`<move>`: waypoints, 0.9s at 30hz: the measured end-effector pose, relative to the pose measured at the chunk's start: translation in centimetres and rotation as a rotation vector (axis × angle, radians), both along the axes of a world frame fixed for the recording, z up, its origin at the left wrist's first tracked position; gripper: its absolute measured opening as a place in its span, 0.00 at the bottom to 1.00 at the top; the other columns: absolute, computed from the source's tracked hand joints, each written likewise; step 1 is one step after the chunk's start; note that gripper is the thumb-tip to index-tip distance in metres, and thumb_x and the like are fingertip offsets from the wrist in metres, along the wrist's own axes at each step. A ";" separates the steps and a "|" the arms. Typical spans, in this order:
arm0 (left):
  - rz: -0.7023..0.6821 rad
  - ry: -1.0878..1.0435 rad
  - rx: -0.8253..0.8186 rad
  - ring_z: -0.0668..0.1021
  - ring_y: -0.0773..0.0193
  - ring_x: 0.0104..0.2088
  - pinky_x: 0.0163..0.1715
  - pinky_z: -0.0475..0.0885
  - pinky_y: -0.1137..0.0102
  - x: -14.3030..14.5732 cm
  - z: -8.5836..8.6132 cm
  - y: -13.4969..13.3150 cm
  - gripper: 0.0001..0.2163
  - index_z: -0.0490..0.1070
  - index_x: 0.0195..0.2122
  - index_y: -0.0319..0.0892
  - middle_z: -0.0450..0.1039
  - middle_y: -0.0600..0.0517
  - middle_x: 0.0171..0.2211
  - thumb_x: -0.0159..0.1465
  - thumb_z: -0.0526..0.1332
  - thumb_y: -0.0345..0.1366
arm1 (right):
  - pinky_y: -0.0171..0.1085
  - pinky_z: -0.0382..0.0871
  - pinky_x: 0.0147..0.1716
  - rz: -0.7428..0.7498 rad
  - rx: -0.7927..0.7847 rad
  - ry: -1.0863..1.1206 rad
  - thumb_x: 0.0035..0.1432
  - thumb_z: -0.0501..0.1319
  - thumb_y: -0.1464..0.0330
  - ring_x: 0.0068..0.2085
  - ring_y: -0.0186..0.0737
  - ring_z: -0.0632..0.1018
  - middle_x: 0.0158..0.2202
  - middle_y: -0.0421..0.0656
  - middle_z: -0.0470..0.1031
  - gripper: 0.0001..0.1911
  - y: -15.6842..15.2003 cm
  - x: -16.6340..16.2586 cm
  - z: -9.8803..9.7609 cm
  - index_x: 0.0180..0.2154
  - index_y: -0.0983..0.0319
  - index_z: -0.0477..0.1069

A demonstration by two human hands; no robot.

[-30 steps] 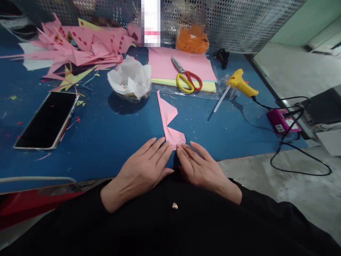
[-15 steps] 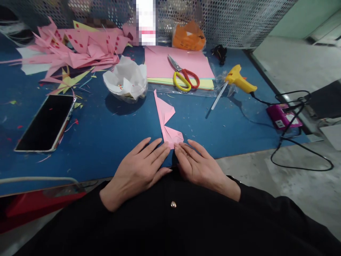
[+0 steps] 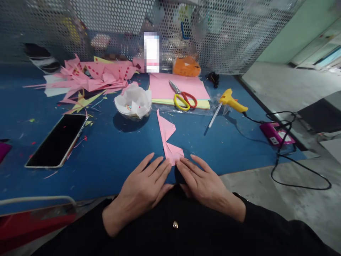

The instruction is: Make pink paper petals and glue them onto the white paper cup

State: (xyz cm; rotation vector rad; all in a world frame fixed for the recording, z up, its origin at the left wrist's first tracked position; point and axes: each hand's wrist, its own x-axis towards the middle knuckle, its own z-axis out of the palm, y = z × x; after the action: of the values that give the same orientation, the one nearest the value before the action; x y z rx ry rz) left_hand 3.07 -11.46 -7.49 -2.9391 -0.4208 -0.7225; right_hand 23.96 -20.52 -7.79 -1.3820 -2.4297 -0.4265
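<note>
A folded piece of pink paper (image 3: 167,132) lies on the blue table in front of me, with a long straight edge on its left and two pointed flaps on its right. My left hand (image 3: 146,179) rests with fingers stretched out, its fingertips touching the paper's near left end. From the other side, the fingertips of my right hand (image 3: 204,179) meet the near right end, fingers extended too. Neither hand grasps the paper. Beyond it, scissors (image 3: 183,97) with one yellow and one red handle lie on a stack of coloured paper (image 3: 157,85).
A paper-lined bowl (image 3: 133,103) stands left of the stack, and a phone (image 3: 57,142) lies farther left. Pink paper scraps (image 3: 93,78) pile up at the back left. To the right sit a yellow glue gun (image 3: 233,101) and a purple power strip (image 3: 275,134) with a looping black cable.
The camera view has tipped upward, so everything sits lower in the picture. Both hands stay at the near end of the pink paper; its folded shape looks the same.
</note>
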 end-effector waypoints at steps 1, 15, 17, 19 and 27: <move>-0.001 -0.006 -0.003 0.81 0.50 0.51 0.57 0.70 0.52 0.0 -0.1 0.0 0.16 0.76 0.52 0.32 0.79 0.42 0.52 0.72 0.57 0.37 | 0.47 0.73 0.57 -0.004 -0.004 -0.003 0.68 0.51 0.72 0.54 0.46 0.80 0.52 0.56 0.80 0.18 -0.1 0.1 0.0 0.53 0.75 0.72; 0.550 -0.180 -0.757 0.78 0.62 0.31 0.34 0.74 0.65 1.0 1.0 1.0 0.15 0.75 0.48 0.46 0.80 0.53 0.40 0.61 0.69 0.42 | 0.53 0.60 0.64 -0.123 -0.017 0.394 0.66 0.52 0.76 0.56 0.45 0.78 0.54 0.48 0.79 0.22 0.4 0.3 0.4 0.60 0.65 0.64; 0.576 -0.140 -0.769 0.77 0.61 0.31 0.33 0.72 0.65 1.8 1.3 1.2 0.15 0.76 0.44 0.46 0.79 0.53 0.38 0.59 0.70 0.45 | 0.53 0.58 0.65 -0.175 -0.013 0.470 0.66 0.52 0.76 0.56 0.44 0.78 0.55 0.48 0.79 0.22 0.7 0.3 0.8 0.60 0.63 0.65; 0.556 -0.109 -0.728 0.77 0.59 0.33 0.34 0.71 0.64 2.6 1.3 1.4 0.13 0.77 0.39 0.45 0.78 0.52 0.37 0.58 0.71 0.47 | 0.53 0.58 0.65 -0.222 -0.025 0.532 0.67 0.52 0.75 0.55 0.43 0.79 0.53 0.46 0.80 0.19 1.1 0.4 1.0 0.58 0.61 0.67; 0.309 -0.406 -1.057 0.80 0.65 0.30 0.34 0.75 0.67 1.4 1.4 1.0 0.04 0.74 0.34 0.45 0.80 0.51 0.47 0.65 0.64 0.38 | 0.53 0.65 0.61 -0.304 -0.112 0.819 0.68 0.55 0.69 0.54 0.44 0.80 0.50 0.45 0.82 0.13 3.4 2.2 0.6 0.51 0.57 0.72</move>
State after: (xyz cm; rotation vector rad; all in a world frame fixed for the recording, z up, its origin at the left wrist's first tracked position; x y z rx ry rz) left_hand 4.47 -10.48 -6.07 -3.3962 -1.7096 -1.3732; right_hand 26.12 -17.17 -7.17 -1.5697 -1.6046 0.1984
